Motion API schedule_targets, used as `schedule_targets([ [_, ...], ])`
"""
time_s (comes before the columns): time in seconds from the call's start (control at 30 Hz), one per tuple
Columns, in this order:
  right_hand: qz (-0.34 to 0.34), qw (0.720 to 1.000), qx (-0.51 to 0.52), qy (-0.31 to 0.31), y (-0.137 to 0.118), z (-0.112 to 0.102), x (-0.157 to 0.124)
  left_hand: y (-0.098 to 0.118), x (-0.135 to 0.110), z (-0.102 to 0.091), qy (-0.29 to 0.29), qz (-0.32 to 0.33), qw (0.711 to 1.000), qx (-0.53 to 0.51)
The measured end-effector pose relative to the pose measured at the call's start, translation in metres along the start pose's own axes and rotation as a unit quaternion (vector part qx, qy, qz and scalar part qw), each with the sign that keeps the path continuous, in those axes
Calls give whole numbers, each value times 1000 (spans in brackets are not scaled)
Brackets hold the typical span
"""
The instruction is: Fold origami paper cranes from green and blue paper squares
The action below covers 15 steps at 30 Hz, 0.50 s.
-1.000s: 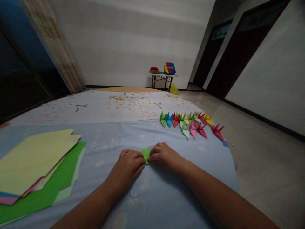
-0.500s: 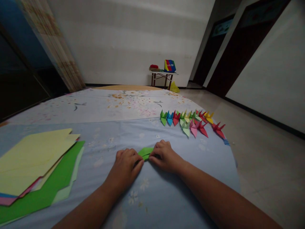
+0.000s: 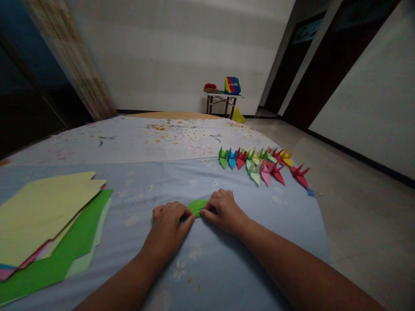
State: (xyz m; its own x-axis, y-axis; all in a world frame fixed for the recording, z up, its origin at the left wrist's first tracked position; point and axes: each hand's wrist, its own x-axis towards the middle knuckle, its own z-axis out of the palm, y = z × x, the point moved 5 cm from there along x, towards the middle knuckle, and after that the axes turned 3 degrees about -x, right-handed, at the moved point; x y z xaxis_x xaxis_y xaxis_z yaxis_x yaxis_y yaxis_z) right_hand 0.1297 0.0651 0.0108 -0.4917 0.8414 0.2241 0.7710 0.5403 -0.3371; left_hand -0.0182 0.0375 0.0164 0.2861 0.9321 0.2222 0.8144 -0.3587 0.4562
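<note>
A small piece of folded green paper (image 3: 197, 207) lies on the blue part of the tablecloth, between my two hands. My left hand (image 3: 171, 222) pinches its left end, thumb and fingers close together near the lower edge. The right end is gripped by my right hand (image 3: 223, 211), with the thumb at the near edge and the other fingers curled above. My fingers cover both ends of the paper. Beyond my right hand, several folded paper cranes (image 3: 254, 173) in green, blue, red, pink and yellow stand in rows.
To the left lies a stack of coloured paper sheets (image 3: 48, 211), yellow on top, with green below. A floral tablecloth (image 3: 136, 144) covers the round table, whose edge curves away at right. Against the far wall stands a small table (image 3: 223, 94) with a colourful box (image 3: 232, 85).
The camera view has shifted slightly. Both hands stay on the green paper, and the right thumb has moved a little to the left along its near edge.
</note>
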Motion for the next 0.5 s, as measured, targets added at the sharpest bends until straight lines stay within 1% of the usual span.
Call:
schedule_targets([
  [0.13, 12, 1000, -10, -3, 0, 2, 2, 1, -1, -2, 5, 6, 1000, 16],
  [0.27, 19, 1000, -20, -12, -1, 2, 3, 12, -6, -7, 2, 56, 996, 74],
  [0.37, 20, 999, -34, -16, -2, 1, 4, 20, -11, -8, -28, 94, 988, 118],
  [0.5, 27, 998, -53, -30, -3, 1, 6, 27, -15, -6, -82, 113, 977, 161],
])
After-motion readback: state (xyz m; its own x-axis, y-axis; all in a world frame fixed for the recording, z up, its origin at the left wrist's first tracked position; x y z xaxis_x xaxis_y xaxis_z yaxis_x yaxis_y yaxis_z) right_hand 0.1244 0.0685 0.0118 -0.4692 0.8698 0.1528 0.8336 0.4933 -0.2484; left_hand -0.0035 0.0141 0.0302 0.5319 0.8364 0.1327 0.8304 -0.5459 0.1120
